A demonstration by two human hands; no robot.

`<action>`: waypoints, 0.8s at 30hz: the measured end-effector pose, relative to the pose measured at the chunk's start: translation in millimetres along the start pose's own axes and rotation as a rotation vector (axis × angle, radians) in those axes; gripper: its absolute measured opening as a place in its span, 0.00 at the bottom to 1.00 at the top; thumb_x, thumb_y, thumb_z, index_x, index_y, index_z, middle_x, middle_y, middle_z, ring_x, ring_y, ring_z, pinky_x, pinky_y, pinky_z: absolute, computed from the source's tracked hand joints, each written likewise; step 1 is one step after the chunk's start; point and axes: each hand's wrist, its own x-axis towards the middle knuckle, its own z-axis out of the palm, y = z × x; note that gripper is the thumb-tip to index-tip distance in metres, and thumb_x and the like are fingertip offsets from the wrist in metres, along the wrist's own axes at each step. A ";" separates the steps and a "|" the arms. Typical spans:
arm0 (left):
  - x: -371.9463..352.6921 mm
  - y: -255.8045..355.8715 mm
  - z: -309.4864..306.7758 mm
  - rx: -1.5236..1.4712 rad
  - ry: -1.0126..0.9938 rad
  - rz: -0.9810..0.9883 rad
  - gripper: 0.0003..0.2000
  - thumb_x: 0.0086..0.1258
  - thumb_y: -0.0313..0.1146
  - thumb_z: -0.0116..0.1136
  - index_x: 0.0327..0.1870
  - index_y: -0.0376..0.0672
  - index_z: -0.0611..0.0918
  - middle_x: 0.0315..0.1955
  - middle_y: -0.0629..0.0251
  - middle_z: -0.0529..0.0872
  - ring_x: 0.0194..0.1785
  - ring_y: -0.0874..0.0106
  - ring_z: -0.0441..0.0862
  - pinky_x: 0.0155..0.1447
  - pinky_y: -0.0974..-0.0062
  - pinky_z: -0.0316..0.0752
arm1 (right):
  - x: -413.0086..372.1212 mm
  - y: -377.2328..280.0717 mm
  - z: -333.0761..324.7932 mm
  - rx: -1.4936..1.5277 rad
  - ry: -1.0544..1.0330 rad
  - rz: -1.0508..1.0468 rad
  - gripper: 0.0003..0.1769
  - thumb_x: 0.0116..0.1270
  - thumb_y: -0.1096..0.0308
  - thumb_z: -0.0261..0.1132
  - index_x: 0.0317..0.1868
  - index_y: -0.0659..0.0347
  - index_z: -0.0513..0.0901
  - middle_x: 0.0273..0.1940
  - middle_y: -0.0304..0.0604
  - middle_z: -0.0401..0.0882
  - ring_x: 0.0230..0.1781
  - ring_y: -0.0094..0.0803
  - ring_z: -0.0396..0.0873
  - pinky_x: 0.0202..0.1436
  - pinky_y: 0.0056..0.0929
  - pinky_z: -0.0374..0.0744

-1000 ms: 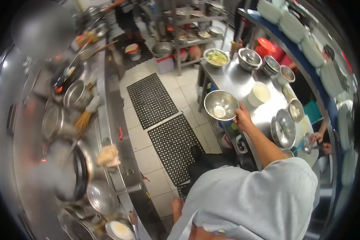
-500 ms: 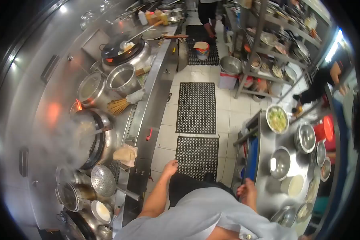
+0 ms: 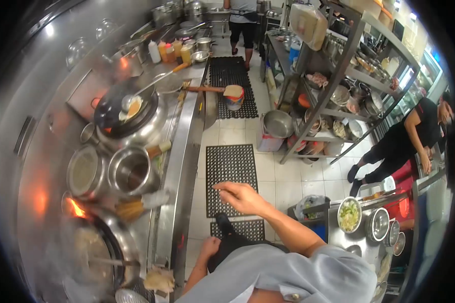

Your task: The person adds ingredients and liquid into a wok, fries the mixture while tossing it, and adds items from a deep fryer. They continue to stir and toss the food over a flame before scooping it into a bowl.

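My right hand (image 3: 238,197) reaches across in front of my body above the black floor mat (image 3: 227,166), its fingers stretched to the left and nothing seen in them. Lower down, my left hand (image 3: 211,246) hangs beside my dark trousers with its fingers curled in; I see nothing held there. To the left, a steaming wok (image 3: 88,242) sits on the range near a folded beige cloth (image 3: 159,279). Farther along is a black wok (image 3: 107,108), where a ladle (image 3: 159,81) rests with pale and orange food at its bowl. Neither hand touches these.
Flames (image 3: 76,207) show beside the near wok. A metal pot (image 3: 130,170) and sauce bottles (image 3: 171,52) line the range. A bucket (image 3: 233,98) stands on the far mat. On the right are a shelf rack (image 3: 318,101), a bowl of greens (image 3: 350,214) and a person (image 3: 422,123); another person (image 3: 243,30) stands ahead.
My view has moved forward along the aisle. My right hand has swung from beside the right counter to the front of my body. My left hand is lower in view.
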 end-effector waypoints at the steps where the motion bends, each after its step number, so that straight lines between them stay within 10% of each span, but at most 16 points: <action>1: 17.0 40.1 -43.7 -0.017 0.010 0.018 0.17 0.67 0.44 0.51 0.44 0.40 0.83 0.41 0.50 0.85 0.48 0.50 0.81 0.54 0.61 0.75 | 25.0 -1.3 0.7 -0.024 -0.021 -0.051 0.14 0.68 0.68 0.58 0.51 0.64 0.80 0.43 0.53 0.83 0.41 0.47 0.83 0.46 0.37 0.80; 14: 164.2 211.8 -292.4 -0.479 0.201 0.302 0.13 0.73 0.37 0.53 0.49 0.37 0.81 0.41 0.59 0.86 0.46 0.70 0.82 0.52 0.73 0.75 | 346.4 47.4 -53.3 -0.348 -0.188 -0.376 0.16 0.61 0.71 0.64 0.50 0.62 0.81 0.38 0.56 0.83 0.36 0.50 0.83 0.43 0.40 0.81; 20: 246.6 253.6 -369.7 -0.367 0.758 0.198 0.15 0.72 0.37 0.53 0.54 0.40 0.78 0.49 0.54 0.83 0.55 0.60 0.79 0.59 0.67 0.72 | 651.4 83.4 -68.9 -0.995 -0.049 -0.658 0.32 0.61 0.60 0.63 0.65 0.59 0.69 0.51 0.61 0.78 0.55 0.49 0.77 0.60 0.45 0.72; 24: 341.6 285.5 -435.4 -0.145 1.180 0.172 0.17 0.72 0.34 0.50 0.58 0.36 0.73 0.56 0.49 0.77 0.61 0.52 0.73 0.64 0.63 0.68 | 786.3 203.9 -47.2 -0.884 -0.846 -0.450 0.35 0.63 0.61 0.60 0.71 0.54 0.61 0.52 0.61 0.78 0.54 0.54 0.77 0.61 0.43 0.72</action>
